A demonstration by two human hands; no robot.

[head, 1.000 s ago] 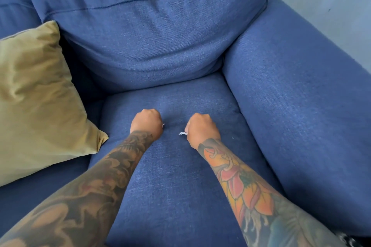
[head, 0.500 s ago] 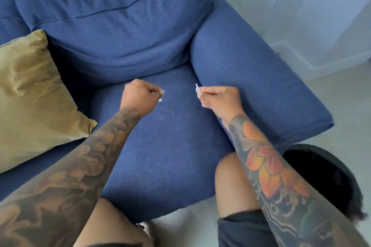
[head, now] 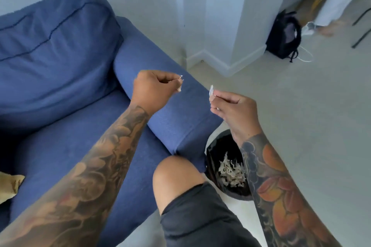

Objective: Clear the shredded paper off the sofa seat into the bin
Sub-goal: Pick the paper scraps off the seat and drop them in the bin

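Each hand's grip is pinched narrow on a small white paper shred, the right hand [head: 232, 110] nearer the round black bin [head: 212, 158] below it, the left hand [head: 154, 88] above the blue fabric sofa arm [head: 176, 118].

Single head-worn view, aimed forward and down

The scene is seen from above and close in, with both forearms entering from the bottom edge. The sofa armrest [head: 160, 94] is crossed diagonally at centre, the bin [head: 216, 146] is caught low and right of it, and the far floor [head: 301, 106] is bent by the wide lens.
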